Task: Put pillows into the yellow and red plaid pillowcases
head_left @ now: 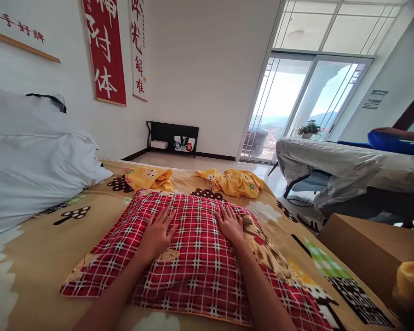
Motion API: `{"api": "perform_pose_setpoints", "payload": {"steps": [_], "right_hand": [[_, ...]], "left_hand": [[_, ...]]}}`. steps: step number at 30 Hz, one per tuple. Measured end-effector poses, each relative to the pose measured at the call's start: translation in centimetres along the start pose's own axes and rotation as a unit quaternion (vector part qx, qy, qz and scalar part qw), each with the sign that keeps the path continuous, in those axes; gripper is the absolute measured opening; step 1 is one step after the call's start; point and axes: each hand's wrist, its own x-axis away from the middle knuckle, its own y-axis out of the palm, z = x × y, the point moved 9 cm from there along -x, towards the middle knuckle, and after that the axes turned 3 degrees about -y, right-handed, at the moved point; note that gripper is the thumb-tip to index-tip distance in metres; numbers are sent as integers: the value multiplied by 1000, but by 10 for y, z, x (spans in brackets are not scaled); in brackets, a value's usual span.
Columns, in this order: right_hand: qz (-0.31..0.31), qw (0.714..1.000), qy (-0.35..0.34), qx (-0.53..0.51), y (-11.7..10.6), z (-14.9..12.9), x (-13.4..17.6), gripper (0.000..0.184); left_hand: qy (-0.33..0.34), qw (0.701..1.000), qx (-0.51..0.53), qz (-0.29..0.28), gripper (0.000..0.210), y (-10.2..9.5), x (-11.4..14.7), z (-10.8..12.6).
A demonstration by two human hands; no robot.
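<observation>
A red plaid pillow (196, 257) with a printed dog on its right side lies flat on a bed with a tan patterned sheet (37, 266). My left hand (160, 232) rests on the pillow's upper left part, palm down and fingers spread. On the upper right part lies my right hand (230, 224), also flat with fingers apart, beside the dog print. Neither hand grips anything. Just beyond the pillow are two crumpled yellow cloths, one on the left (150, 179) and another on the right (238, 182).
A large white bundle (37, 161) stands at the left of the bed. To the right are a cardboard box (372, 243) and a plastic-covered table (345, 158); another person's hand (388, 132) touches something blue there. A low black shelf (172, 133) stands by the far wall.
</observation>
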Motion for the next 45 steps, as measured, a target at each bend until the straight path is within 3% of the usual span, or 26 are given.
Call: {"api": "perform_pose_setpoints", "payload": {"steps": [7,11,15,19,27,30,33,35,37,39,42,45], "right_hand": [[12,1000,-1,4,-2,-1,1,60],[9,1000,1,-8,-1,0,1,62],[13,1000,-1,-5,-2,0,1,62],[12,1000,-3,-10,-2,2,2,63],[12,1000,-9,-22,-1,2,3,64],[19,1000,-3,-14,-4,1,4,62],[21,1000,4,-10,-6,0,5,62],[24,1000,2,-14,-7,-1,6,62],[38,999,-1,-21,-9,-1,8,60],[69,997,-1,-25,-15,1,10,58],[120,992,-2,-30,-31,-2,20,56],[142,989,-5,-35,-40,-23,43,55]], "left_hand": [[-142,988,13,59,59,-16,64,-95],[-210,977,16,7,59,-12,110,-135],[-234,961,-120,-82,55,-15,142,-150],[-249,937,-205,-133,54,-22,155,-152],[-282,934,-206,-73,56,-24,184,-168],[-246,949,-195,-22,58,-46,166,-147],[-114,984,-130,46,57,-76,115,-81],[-28,994,-82,71,52,-84,77,-29],[26,996,-54,60,52,-71,46,14],[49,997,-48,28,54,-42,26,40],[50,997,-61,14,57,-3,19,50],[50,995,-75,29,58,10,25,44]]}}
